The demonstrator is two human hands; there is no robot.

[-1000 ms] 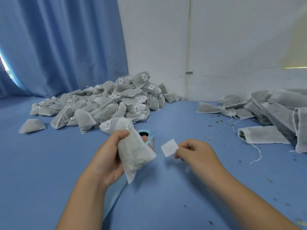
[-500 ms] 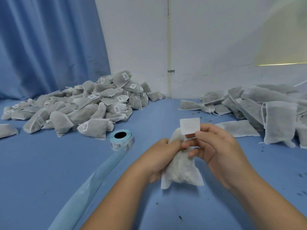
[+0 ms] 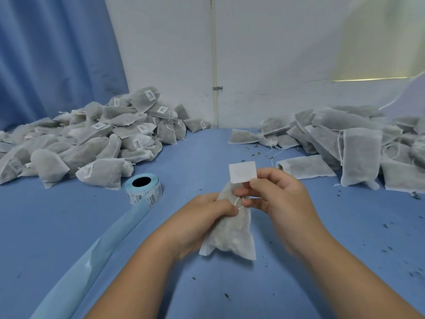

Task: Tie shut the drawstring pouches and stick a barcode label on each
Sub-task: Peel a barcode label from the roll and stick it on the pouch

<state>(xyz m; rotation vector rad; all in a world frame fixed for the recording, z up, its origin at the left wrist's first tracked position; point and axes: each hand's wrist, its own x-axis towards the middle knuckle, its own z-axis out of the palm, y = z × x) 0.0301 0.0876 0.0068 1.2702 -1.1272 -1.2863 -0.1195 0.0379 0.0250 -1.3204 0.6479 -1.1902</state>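
"Where is the pouch?"
"Over the middle of the bench. The left hand fingers squeeze its neck. Its long side hangs down."
"And the label?"
"Just above the neck, pinched in the right hand."

1. The left forearm reaches in from the near left, angled toward the middle.
2. The left hand is turned palm right, its fingers and thumb curled round the upper part of a pouch.
3. The right forearm comes in from the near right.
4. The right hand sits just right of the left and slightly farther, knuckles up. It pinches a label at its lower edge, and its lower fingertips touch the pouch's neck.
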